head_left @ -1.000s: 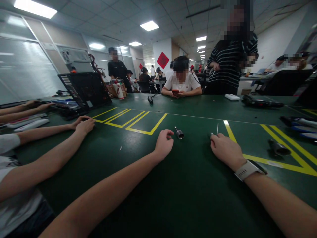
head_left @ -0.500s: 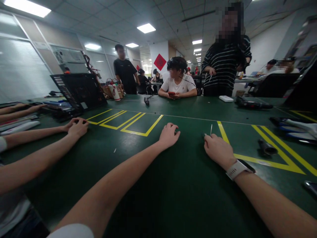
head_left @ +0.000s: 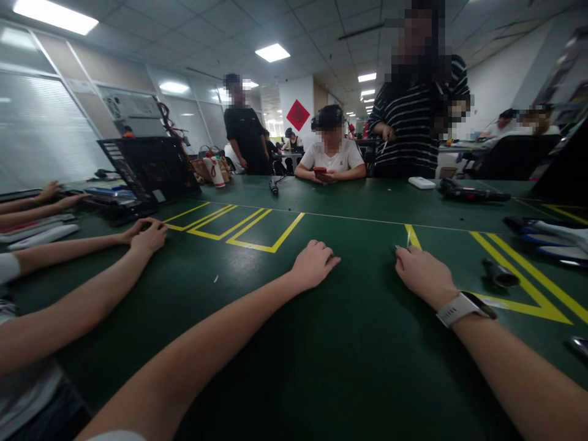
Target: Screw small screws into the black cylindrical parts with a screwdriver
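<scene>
My left hand [head_left: 316, 264] rests palm down on the green tabletop [head_left: 285, 343], fingers loosely bent and a little apart, with nothing seen in it. My right hand [head_left: 423, 277], wearing a watch [head_left: 463, 308] on its wrist, is closed on a slim metal tool [head_left: 408, 237]. One thin shiny piece of it sticks up above the fingers and a short dark tip shows to their left; the fingers hide the rest, so its kind cannot be told. Yellow tape [head_left: 413, 237] runs just behind this hand, and a dark tubular part [head_left: 500, 274] lies to its right.
At the left, a co-worker's hands [head_left: 149, 234] rest near yellow tape outlines [head_left: 250, 247]. Blue-and-white handled tools [head_left: 549, 239] lie far right, with a black power tool [head_left: 473, 191] behind. A seated person [head_left: 331, 156] holds a red phone [head_left: 320, 170] across the table.
My right hand has moved right with the slim tool, which shows less above the fingers. My left hand has shifted slightly nearer, its fingers lower. The seated person's head has turned.
</scene>
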Action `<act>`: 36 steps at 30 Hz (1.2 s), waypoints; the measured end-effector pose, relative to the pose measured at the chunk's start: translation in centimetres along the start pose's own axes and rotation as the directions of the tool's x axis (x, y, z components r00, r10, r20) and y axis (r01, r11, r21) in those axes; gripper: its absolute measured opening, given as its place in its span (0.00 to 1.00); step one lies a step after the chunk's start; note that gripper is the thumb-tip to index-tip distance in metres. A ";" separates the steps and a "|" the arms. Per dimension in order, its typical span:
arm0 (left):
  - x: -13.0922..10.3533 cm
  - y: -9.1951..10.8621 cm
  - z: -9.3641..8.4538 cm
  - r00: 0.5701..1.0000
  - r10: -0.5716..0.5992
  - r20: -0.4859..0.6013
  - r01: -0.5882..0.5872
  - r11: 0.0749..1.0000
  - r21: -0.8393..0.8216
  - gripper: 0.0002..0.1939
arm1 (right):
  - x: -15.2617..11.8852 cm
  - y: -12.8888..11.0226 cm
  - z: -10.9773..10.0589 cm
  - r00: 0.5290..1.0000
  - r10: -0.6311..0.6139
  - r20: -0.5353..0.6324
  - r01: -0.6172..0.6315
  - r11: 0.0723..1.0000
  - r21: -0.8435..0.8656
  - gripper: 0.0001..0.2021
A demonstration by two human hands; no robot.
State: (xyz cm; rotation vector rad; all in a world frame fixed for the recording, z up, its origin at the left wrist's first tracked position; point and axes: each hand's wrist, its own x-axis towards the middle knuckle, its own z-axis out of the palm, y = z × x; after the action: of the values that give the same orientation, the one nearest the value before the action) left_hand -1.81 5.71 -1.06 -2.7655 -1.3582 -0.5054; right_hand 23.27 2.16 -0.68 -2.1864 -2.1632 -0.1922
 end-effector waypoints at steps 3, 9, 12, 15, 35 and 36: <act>-2.0 1.5 -1.0 0.998 0.053 0.016 -0.053 0.997 0.050 0.18 | 0.2 2.0 0.4 0.997 0.076 0.001 -0.076 0.997 -0.033 0.13; -5.9 5.3 -3.0 0.969 0.217 0.122 -0.239 0.948 0.209 0.18 | 0.2 4.4 0.8 0.992 0.122 -0.018 -0.122 0.992 -0.040 0.14; -7.4 6.9 -3.6 0.947 0.258 0.190 -0.287 0.947 0.147 0.18 | 0.2 4.6 1.1 0.993 0.119 -0.026 -0.120 0.992 -0.033 0.15; -8.4 7.9 -4.0 0.933 0.272 0.235 -0.298 0.951 0.083 0.19 | 0.3 4.8 1.3 0.994 0.110 -0.027 -0.110 0.994 -0.023 0.16; -8.6 6.9 -3.6 0.949 0.095 0.301 -0.042 0.983 -0.177 0.30 | -0.1 4.8 1.4 0.992 0.096 -0.082 -0.092 0.994 0.051 0.16; -8.6 6.9 -3.6 0.948 0.080 0.307 -0.023 0.983 -0.185 0.31 | -0.2 4.7 1.3 0.992 0.096 -0.087 -0.092 0.994 0.057 0.16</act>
State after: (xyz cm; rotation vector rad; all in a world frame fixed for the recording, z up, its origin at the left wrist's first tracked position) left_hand -2.33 -5.74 0.71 -3.1281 -1.3469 -0.1977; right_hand 28.07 2.12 -1.82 -2.1999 -1.9909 -0.2205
